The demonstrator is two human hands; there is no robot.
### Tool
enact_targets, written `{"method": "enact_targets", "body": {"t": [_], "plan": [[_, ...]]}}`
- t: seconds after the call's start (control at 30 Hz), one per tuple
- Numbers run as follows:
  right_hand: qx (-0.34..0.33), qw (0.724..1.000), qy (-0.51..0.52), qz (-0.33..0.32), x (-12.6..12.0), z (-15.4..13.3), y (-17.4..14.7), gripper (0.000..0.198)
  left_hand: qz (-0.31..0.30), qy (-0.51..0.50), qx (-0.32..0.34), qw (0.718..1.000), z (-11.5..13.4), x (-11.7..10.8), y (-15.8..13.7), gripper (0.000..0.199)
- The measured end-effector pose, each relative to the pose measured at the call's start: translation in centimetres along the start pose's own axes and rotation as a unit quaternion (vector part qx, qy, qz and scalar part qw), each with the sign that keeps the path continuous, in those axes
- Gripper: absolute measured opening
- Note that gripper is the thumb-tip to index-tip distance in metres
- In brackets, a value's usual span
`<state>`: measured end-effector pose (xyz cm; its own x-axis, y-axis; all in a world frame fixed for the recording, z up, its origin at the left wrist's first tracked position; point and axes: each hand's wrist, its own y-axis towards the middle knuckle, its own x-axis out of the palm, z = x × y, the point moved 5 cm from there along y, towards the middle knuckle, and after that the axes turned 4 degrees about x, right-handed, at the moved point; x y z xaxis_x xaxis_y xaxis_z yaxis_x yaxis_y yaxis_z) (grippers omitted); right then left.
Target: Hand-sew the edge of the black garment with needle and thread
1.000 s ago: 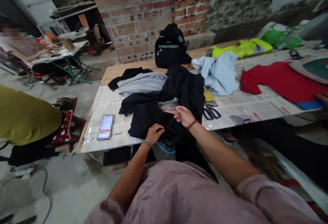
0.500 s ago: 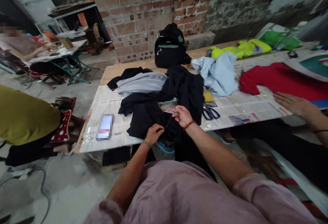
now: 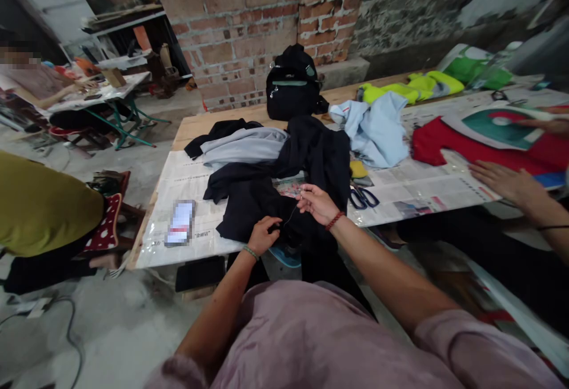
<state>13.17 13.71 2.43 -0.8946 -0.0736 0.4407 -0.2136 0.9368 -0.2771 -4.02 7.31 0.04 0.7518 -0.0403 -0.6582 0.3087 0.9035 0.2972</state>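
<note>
My right hand (image 3: 319,205), with a red bracelet at its wrist, is closed in a pinch on a thin pale thread (image 3: 291,216); whether a needle is in the fingertips is too small to tell. The thread slants down toward my left hand (image 3: 263,235), whose fingers are closed on the black garment (image 3: 246,211) near the table's front edge. Dark folds of cloth spread beyond both hands, with a light grey piece (image 3: 246,147) on top. Scissors (image 3: 363,198) with dark handles lie to the right of my right hand.
A phone (image 3: 180,223) lies on the newspaper-covered table (image 3: 155,246). Behind the cloth stand a black backpack (image 3: 292,83) and a light blue garment (image 3: 377,128). At right, a co-worker's hands rest on a red garment (image 3: 429,143) and an iron (image 3: 498,125). Another person sits at left.
My right hand stays pinched and has barely shifted; the thread still spans toward my left hand. At right, the co-worker's iron has slid left over the red garment.
</note>
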Motion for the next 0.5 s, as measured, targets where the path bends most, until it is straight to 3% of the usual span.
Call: {"method": "enact_targets", "body": {"t": [0.17, 0.27, 0.33, 0.4, 0.5], "plan": [[0.000, 0.991, -0.130, -0.035, 0.6, 0.5, -0.8, 0.013, -0.011, 0.151, 0.035, 0.988, 1.4, -1.5, -0.5, 0.019], [-0.055, 0.955, -0.284, -0.062, 1.4, 1.3, -1.3, 0.012, 0.004, 0.190, 0.064, 0.980, 2.4, -2.4, -1.0, 0.009], [-0.146, 0.900, -0.401, -0.089, 2.1, 1.6, -1.9, 0.013, 0.011, 0.202, 0.085, 0.976, 3.0, -2.7, -1.5, 0.008], [-0.247, 0.827, -0.492, -0.119, 2.9, 1.7, -2.8, 0.015, 0.013, 0.213, 0.107, 0.971, 3.6, -2.8, -2.0, 0.010], [-0.319, 0.734, -0.579, -0.155, 3.6, 2.1, -4.2, 0.020, 0.019, 0.232, 0.139, 0.963, 4.2, -2.8, -2.8, 0.013]]}}
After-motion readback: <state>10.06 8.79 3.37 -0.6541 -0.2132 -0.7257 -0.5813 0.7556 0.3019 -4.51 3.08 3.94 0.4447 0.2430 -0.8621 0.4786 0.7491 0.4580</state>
